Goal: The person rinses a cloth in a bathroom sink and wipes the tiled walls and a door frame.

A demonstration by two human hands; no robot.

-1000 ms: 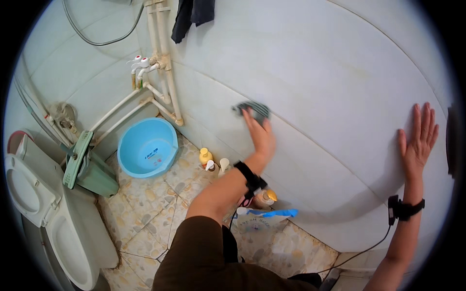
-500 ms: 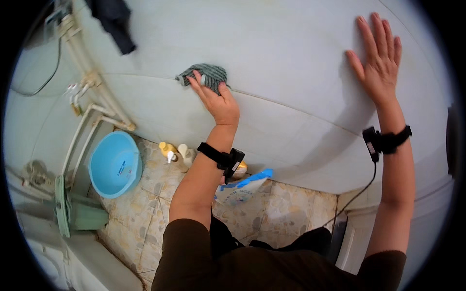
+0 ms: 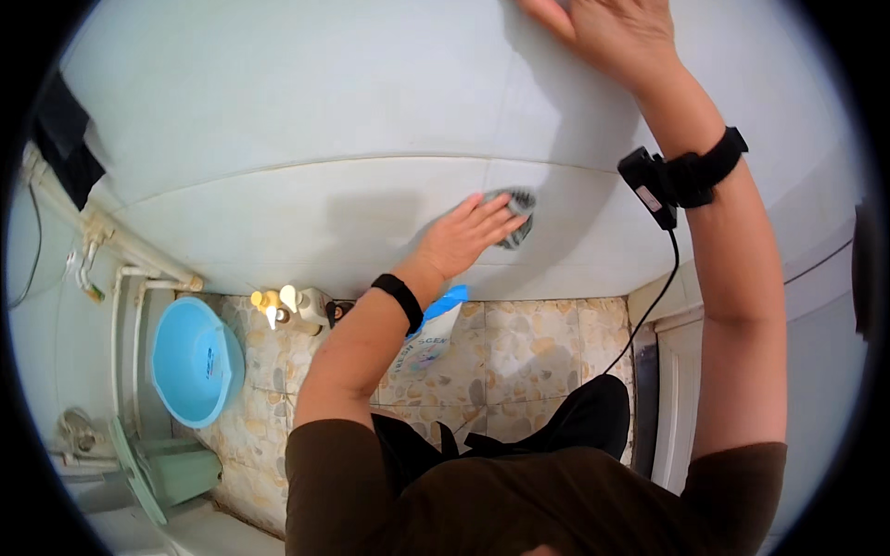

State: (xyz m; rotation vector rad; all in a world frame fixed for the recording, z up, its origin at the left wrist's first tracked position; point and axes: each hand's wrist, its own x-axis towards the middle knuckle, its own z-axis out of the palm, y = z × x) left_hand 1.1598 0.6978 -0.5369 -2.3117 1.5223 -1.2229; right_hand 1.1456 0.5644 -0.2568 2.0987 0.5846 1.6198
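Observation:
A grey-green striped cleaning cloth (image 3: 523,202) lies against the pale tiled wall (image 3: 371,208). My left hand (image 3: 464,239) is on it, pressing it to the wall just below a horizontal tile seam; the fingers cover part of the cloth. Higher up on the right, my right hand (image 3: 623,37) rests flat on the wall with the thumb spread and nothing held. Its other fingertips are cut off by the picture's top edge. Each wrist wears a black strap, and a small black device with a cable shows on the right one.
On the patterned floor (image 3: 528,343) stand a light blue basin (image 3: 176,357), several pump bottles (image 3: 311,304) and a white bag with a blue edge (image 3: 434,338). A green bin (image 3: 181,473) sits at the lower left. Pipes (image 3: 139,250) run down the left wall beside a dark hanging cloth (image 3: 67,130).
My left hand has moved the cloth to the right and lower, below the tile seam. The view has shifted too, and my right hand now appears higher and farther left.

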